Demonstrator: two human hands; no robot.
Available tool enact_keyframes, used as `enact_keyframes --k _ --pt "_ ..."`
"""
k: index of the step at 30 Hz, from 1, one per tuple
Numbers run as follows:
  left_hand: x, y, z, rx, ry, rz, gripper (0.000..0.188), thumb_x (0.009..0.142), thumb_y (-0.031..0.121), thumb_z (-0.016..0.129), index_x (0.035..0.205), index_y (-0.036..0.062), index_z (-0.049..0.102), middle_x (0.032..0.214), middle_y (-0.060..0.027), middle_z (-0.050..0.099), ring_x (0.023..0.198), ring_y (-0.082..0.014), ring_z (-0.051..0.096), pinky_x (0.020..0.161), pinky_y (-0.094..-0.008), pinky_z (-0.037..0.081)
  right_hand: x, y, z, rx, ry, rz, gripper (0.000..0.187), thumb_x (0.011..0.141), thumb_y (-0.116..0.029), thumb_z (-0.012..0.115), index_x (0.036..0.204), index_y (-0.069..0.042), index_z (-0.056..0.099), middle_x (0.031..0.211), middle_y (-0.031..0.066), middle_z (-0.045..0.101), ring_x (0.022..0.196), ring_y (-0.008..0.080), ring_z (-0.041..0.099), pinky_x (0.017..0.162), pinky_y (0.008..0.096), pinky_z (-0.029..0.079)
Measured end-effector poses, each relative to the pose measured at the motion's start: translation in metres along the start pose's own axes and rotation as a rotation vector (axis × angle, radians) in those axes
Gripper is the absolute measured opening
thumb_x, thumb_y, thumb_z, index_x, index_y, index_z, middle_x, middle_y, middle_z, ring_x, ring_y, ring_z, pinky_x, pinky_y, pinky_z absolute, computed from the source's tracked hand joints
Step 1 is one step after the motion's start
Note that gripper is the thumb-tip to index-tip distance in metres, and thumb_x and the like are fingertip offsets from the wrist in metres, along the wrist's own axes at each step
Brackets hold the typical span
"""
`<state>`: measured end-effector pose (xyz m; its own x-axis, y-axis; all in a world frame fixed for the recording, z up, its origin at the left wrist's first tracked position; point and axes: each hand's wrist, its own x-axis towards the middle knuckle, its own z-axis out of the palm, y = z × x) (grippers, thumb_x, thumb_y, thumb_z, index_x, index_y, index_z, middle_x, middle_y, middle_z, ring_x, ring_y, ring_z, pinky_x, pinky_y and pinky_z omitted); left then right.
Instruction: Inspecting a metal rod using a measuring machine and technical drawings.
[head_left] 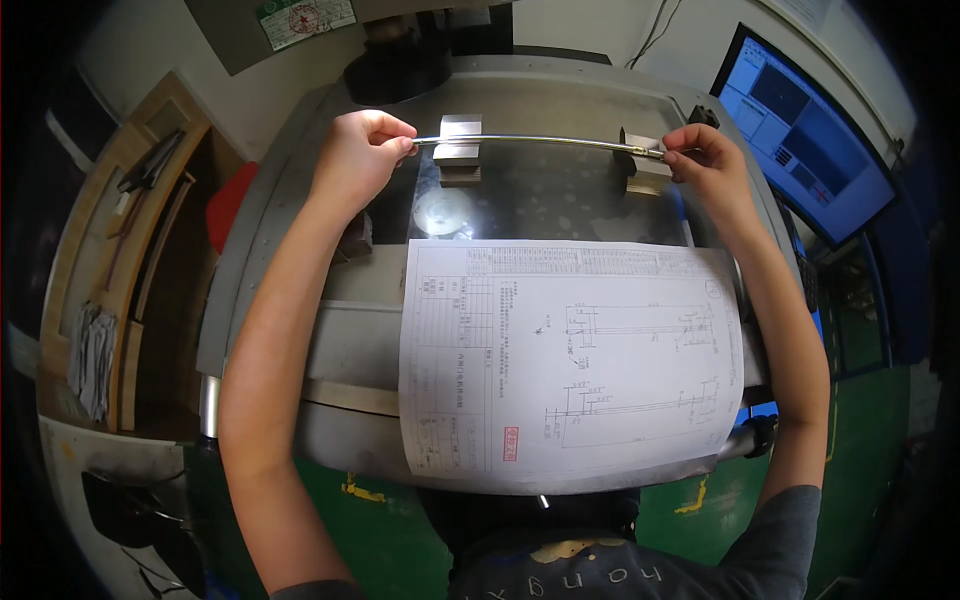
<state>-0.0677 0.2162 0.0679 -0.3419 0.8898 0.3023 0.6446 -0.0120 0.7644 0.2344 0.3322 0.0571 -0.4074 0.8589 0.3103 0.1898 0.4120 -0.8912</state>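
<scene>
A long, thin metal rod (545, 139) lies crosswise over two metal V-blocks, the left block (460, 153) and the right block (645, 178). Its left end is pinched between the thumb and fingers of my left hand (365, 155). At the other end, my right hand (708, 165) grips the rod's tip just beyond the right block. Both blocks stand on the glass plate (540, 200) of a measuring machine. Nearer to me, a sheet with a technical drawing (570, 360) covers the front of the machine.
A dark round lens housing (398, 70) hangs over the back of the glass. To the right stands a lit monitor (805, 135). At the left is a wooden shelf (130, 270) with papers, and a red object (232, 205) sits beside the machine.
</scene>
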Motion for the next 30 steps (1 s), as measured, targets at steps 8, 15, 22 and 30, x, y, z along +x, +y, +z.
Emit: enact_keyframes --k 8,15,22,30 --pt "0.007 -0.003 -0.003 0.083 -0.014 0.11 0.01 0.069 0.003 0.05 0.076 -0.0019 0.056 0.066 -0.0075 0.057 0.06 -0.0093 0.053 0.053 -0.019 0.041 0.001 0.001 -0.006 0.002 -0.003 -0.024 0.011 0.069 -0.001 0.052 0.08 0.0 0.053 0.07 0.0024 0.052 0.062 0.007 0.048 0.057 0.018 0.04" --pt "0.003 0.002 -0.001 0.117 -0.008 0.052 0.011 0.071 0.004 0.051 0.079 -0.001 0.056 0.068 -0.0062 0.058 0.059 -0.0079 0.052 0.051 -0.017 0.039 0.0 0.002 -0.003 -0.043 0.009 -0.054 0.012 0.07 0.0 0.05 0.081 0.0 0.053 0.075 0.0036 0.054 0.068 0.0085 0.051 0.059 0.0195 0.042" --pt "-0.001 0.008 -0.002 0.158 0.001 0.061 0.011 0.073 0.006 0.05 0.08 -0.0004 0.056 0.07 -0.0072 0.057 0.063 -0.0094 0.053 0.056 -0.0184 0.041 -0.002 0.002 -0.005 -0.067 0.009 -0.076 0.011 0.072 -0.003 0.049 0.083 -0.002 0.053 0.077 0.0019 0.053 0.068 0.0067 0.049 0.061 0.0183 0.041" --pt "0.002 0.001 -0.001 0.125 -0.032 0.046 0.013 0.074 0.008 0.05 0.083 0.0 0.056 0.074 -0.0069 0.057 0.071 -0.011 0.054 0.061 -0.0186 0.041 0.0 0.005 -0.006 -0.06 -0.011 -0.067 0.012 0.072 -0.003 0.049 0.083 -0.002 0.053 0.078 0.002 0.054 0.069 0.0067 0.05 0.061 0.0182 0.041"
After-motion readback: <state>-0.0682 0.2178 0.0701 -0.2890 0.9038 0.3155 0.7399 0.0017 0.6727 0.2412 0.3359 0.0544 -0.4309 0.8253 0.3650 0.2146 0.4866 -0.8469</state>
